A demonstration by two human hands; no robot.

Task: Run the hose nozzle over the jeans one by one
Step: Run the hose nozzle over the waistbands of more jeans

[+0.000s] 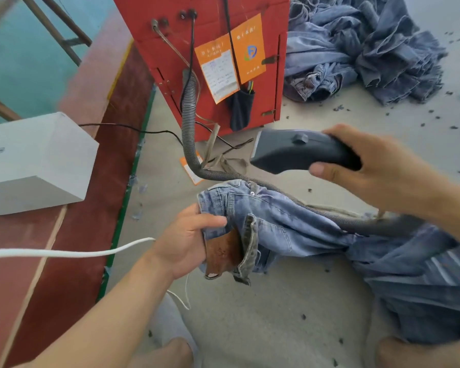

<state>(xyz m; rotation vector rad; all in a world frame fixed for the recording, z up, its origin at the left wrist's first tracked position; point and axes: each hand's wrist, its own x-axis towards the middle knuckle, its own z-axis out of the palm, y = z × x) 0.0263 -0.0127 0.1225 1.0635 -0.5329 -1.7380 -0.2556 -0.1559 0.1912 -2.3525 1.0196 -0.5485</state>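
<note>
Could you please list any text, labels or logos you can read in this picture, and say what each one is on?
Right orange sign on the red box: a round blue and green logo like an "F"; white characters above and below it are too blurred to read.
Left orange sign: white heading and a printed white form, both too small to read.
Orange card on the floor: unreadable.
Nozzle, jeans: no text visible.

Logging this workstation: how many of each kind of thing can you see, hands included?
Hands: 2, left and right
Nozzle: 1
Hose: 1
Held jeans: 1
Jeans pile: 1
Red machine: 1
White box: 1
Total: 8
</note>
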